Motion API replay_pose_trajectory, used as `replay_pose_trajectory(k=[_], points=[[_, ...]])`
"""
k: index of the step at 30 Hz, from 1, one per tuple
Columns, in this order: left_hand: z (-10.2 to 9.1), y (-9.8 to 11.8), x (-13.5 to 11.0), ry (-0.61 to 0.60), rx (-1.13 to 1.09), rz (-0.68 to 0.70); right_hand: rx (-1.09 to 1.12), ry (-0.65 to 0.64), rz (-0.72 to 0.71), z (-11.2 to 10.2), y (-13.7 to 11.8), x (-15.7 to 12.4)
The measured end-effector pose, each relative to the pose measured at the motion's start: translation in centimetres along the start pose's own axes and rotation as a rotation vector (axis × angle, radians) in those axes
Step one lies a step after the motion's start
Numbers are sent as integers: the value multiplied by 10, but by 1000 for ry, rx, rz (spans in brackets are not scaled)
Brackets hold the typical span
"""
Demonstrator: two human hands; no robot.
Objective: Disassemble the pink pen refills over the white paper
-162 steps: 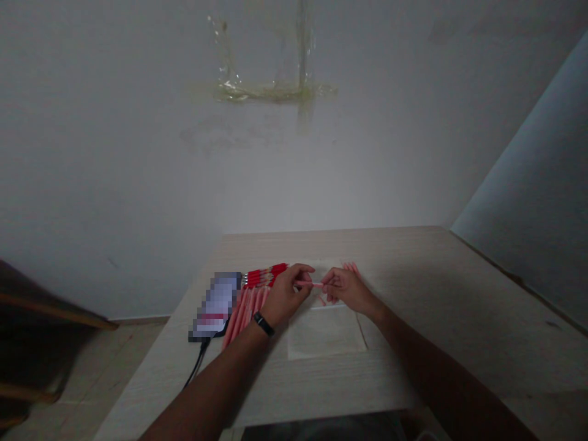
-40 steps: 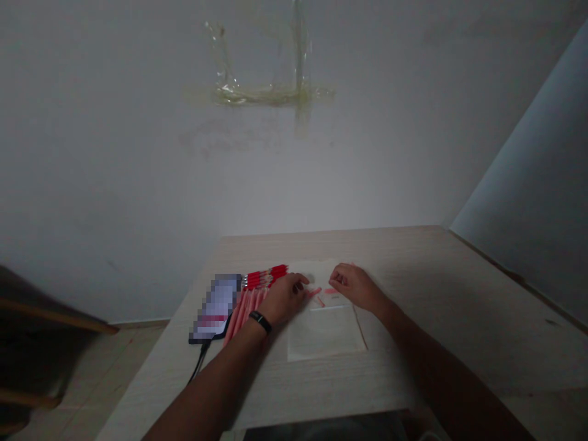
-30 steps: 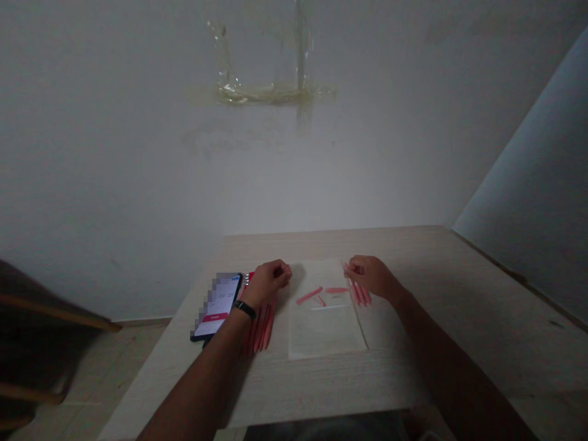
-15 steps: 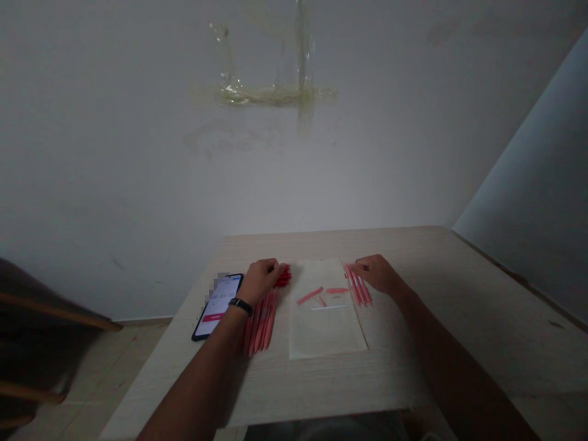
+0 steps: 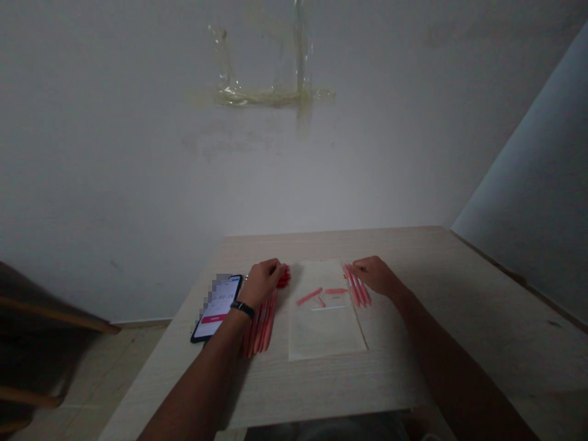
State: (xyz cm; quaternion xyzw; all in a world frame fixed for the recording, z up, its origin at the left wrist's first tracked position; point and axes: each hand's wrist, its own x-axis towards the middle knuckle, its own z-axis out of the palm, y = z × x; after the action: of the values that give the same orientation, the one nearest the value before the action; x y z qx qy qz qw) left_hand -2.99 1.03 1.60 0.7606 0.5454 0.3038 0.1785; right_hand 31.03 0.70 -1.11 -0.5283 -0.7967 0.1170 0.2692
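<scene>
Left hand (image 5: 261, 283): fingers clenched on red pen ends (image 5: 284, 278). Right hand (image 5: 374, 274): fingers extended, released, resting on pink pens (image 5: 357, 288) atop a translucent sheet (image 5: 321, 334); pink pieces (image 5: 309, 296) lie on it between the hands.

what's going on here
A person at a wooden table is working with pink pens using both bare hands. The left hand closes over the red ends of a row of pink pens, beside a lit phone. The right hand rests on a smaller group of pink pens at the edge of a pale sheet, which holds a few loose pink pieces.
</scene>
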Motion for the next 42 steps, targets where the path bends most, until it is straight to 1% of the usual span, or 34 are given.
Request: replay_pose_trajectory(k=[11,17,25,34,40,42], points=[[1,-3,0,-29,-61,19,-82,-16,4,2,2,1],[1,-4,-1,2,-44,6,-65,-14,-16,1,-1,-1],[0,-3,-1,-28,-91,-22,-44,-24,-10,3,2,1],[3,-2,-1,-22,-52,7,-51,-34,10,3,0,0],[5,-4,0,-49,-58,-8,-51,-36,-5,4,3,1],[6,-2,-1,-64,-81,4,-44,-15,-24,5,1,1]])
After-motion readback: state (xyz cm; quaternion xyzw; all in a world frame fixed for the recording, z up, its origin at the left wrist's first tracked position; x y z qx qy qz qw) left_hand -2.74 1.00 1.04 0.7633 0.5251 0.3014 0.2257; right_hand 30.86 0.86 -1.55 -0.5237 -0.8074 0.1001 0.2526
